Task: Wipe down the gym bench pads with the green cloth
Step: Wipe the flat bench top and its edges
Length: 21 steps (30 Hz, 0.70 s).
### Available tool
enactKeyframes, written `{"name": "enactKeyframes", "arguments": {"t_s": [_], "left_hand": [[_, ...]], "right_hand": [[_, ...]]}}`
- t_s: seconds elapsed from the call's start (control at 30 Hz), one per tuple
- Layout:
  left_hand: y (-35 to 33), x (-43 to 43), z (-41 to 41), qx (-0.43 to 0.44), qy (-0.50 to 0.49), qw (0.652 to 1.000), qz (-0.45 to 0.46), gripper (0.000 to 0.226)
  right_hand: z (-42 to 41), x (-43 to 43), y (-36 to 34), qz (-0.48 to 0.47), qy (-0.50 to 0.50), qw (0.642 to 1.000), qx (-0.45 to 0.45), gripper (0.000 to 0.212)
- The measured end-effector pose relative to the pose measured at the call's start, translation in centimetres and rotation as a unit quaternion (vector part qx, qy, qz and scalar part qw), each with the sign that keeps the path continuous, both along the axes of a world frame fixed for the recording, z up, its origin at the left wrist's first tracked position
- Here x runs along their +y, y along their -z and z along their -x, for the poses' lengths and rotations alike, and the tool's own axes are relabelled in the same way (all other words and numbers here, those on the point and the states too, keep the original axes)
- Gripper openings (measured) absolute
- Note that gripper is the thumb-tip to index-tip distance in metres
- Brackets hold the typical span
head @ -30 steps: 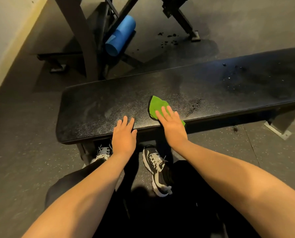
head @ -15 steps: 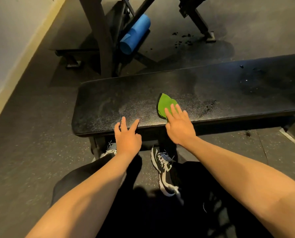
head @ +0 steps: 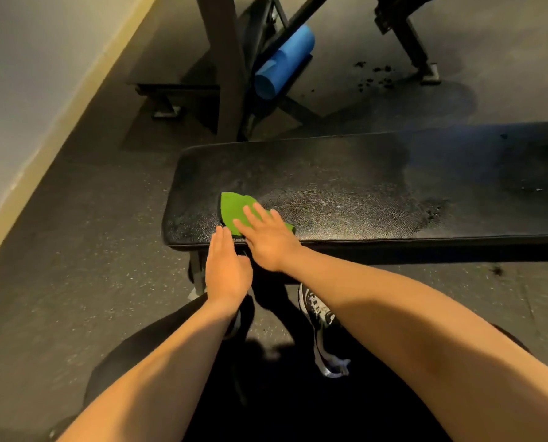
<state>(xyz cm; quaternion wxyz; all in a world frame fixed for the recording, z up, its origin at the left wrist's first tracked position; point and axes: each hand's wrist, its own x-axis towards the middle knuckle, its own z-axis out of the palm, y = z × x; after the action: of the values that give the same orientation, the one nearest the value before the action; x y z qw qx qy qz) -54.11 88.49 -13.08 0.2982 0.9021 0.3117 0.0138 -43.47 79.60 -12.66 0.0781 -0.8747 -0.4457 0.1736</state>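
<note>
A long black bench pad (head: 362,186) runs across the middle of the view, with damp speckled patches on its surface. The green cloth (head: 234,207) lies flat on the pad near its left end. My right hand (head: 266,237) presses on the cloth with straight, spread fingers, covering its near right part. My left hand (head: 226,266) sits just left of it at the pad's front edge, fingers straight and together, fingertips touching the edge next to the cloth.
Behind the bench stands a dark metal rack frame (head: 224,74) with a blue foam roller (head: 282,62) leaning in it. Dark crumbs (head: 374,78) dot the rubber floor. A wall with a yellowish baseboard (head: 74,106) runs along the left. My shoe (head: 320,317) is under the bench.
My right hand slid the cloth leftward along the pad toward its left end. My left hand closed its fingers together and now lies right beside the right hand. The view shifted left.
</note>
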Motion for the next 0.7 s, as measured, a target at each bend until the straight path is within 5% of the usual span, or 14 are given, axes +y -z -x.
{"name": "enactKeyframes", "arguments": {"t_s": [0.17,0.3,0.47,0.7], "left_hand": [[-1.2,-1.3,-1.1,0.059,0.018,0.996,-0.057,0.07],[-1.6,-2.9,-1.7,0.145,0.066,0.982,-0.097,0.07],[-2.4,-2.4,-1.8,0.148,0.066,0.983,-0.089,0.065],[-2.2,0.5,-0.9,0.058,0.037,0.996,-0.05,0.057]], "right_hand": [[-1.0,-2.2,-0.7,0.019,-0.034,0.999,0.002,0.054],[-2.9,-6.2,-0.6,0.006,0.112,0.994,0.006,0.053],[-4.0,-5.7,-0.8,0.016,0.278,0.961,-0.001,0.06],[-2.4,3.7,-1.7,0.016,0.025,0.999,0.036,0.061]]}}
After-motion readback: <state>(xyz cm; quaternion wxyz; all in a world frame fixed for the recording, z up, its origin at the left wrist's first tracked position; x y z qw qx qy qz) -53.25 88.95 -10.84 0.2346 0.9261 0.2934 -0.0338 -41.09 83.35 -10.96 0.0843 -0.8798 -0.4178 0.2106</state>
